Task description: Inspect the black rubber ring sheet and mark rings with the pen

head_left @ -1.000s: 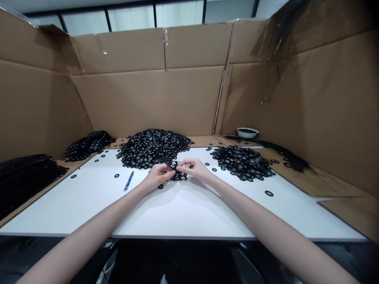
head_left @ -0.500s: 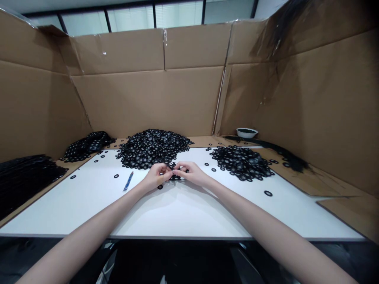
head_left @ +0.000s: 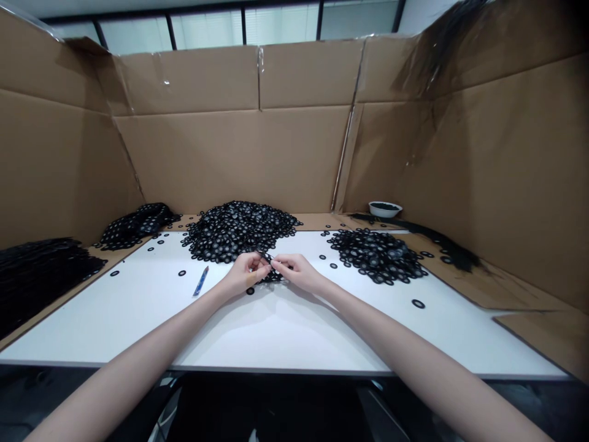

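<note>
At the near edge of the big ring heap, my left hand (head_left: 246, 271) is closed, thumb and fingers pinched on small black rings (head_left: 272, 275) that look joined in a cluster. My right hand (head_left: 297, 270) meets it from the other side, its fingertips pinched at the same cluster. A thin dark strand shows between the hands, but what the right fingertips grip is too small to make out. One loose black ring (head_left: 250, 291) lies just below my left hand. Behind both hands rises a large heap of black rings (head_left: 239, 227).
A second ring heap (head_left: 377, 255) lies to the right, near a white bowl (head_left: 385, 212) and a long bundle of black strands (head_left: 432, 236). On the left are a blue cutter-like tool (head_left: 200, 282), dark sheets of rings (head_left: 138, 226) and a black stack (head_left: 41, 276). Cardboard walls (head_left: 207, 153) enclose the white tabletop (head_left: 285, 344).
My right hand's fingertips have drawn slightly to the right, away from the left thumb. The left hand keeps its pinch. The whole view has shifted very little.
</note>
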Motion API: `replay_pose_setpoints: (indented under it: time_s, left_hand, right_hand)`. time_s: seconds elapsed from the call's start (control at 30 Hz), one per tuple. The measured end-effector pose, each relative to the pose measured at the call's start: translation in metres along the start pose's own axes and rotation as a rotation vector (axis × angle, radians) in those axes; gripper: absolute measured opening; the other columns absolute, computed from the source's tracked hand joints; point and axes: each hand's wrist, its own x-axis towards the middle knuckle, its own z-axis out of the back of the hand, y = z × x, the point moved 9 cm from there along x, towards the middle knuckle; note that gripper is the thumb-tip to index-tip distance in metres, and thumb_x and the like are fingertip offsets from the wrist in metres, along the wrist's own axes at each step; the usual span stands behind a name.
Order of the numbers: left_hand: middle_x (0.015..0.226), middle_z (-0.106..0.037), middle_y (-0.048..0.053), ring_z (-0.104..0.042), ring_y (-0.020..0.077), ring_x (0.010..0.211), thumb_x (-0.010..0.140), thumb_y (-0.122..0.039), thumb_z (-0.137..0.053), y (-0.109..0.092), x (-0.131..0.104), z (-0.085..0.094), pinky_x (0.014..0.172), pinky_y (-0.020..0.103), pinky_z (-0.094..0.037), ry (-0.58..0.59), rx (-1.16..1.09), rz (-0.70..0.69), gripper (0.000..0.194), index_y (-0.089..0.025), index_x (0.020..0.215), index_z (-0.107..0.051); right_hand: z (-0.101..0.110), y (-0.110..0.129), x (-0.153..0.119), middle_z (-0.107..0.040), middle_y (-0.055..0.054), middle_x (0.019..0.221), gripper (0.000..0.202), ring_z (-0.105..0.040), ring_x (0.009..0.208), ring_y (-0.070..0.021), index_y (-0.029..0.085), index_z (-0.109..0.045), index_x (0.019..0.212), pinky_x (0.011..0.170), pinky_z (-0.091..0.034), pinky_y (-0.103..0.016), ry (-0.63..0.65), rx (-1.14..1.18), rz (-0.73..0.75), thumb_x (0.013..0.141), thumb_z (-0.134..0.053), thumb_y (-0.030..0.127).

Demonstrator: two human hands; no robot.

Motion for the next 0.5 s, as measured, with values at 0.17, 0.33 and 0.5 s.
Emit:
replay_pose_setpoints:
  time_s: [0.17, 0.33, 0.5]
  left_hand:
    - [0.057, -0.047, -0.002, -0.039, 0.0062, 0.052, 0.076, -0.034, -0.056, 0.0021, 0.0007, 0.0018, 0.046, 0.017, -0.029, -0.013, -0.001, -0.013, 0.026, -0.010, 0.068, -0.054]
    - [0.055, -0.044, -0.003, -0.037, 0.0057, 0.050, 0.075, -0.034, -0.057, 0.0007, 0.0008, 0.0018, 0.045, 0.017, -0.028, -0.015, 0.010, -0.004, 0.026, -0.011, 0.065, -0.052]
    - [0.056, -0.042, -0.003, -0.035, 0.0056, 0.051, 0.076, -0.035, -0.056, -0.0005, 0.0010, -0.0002, 0.045, 0.017, -0.026, 0.000, -0.011, -0.001, 0.027, -0.011, 0.065, -0.050]
  right_hand:
    - [0.0005, 0.0017, 0.0006, -0.031, 0.004, 0.059, 0.032, -0.029, 0.055, -0.0089, 0.016, -0.040, 0.061, 0.051, -0.022, -0.022, -0.023, -0.016, 0.007, 0.088, -0.039, 0.034]
    - [0.0025, 0.0024, 0.0010, -0.029, 0.004, 0.058, 0.033, -0.027, 0.055, -0.0088, 0.016, -0.037, 0.059, 0.051, -0.021, -0.023, -0.032, -0.018, 0.001, 0.087, -0.040, 0.035]
    - [0.0040, 0.0011, 0.0018, -0.027, 0.004, 0.059, 0.034, -0.025, 0.055, -0.0086, 0.017, -0.035, 0.059, 0.050, -0.019, -0.023, -0.033, 0.003, 0.002, 0.086, -0.039, 0.036]
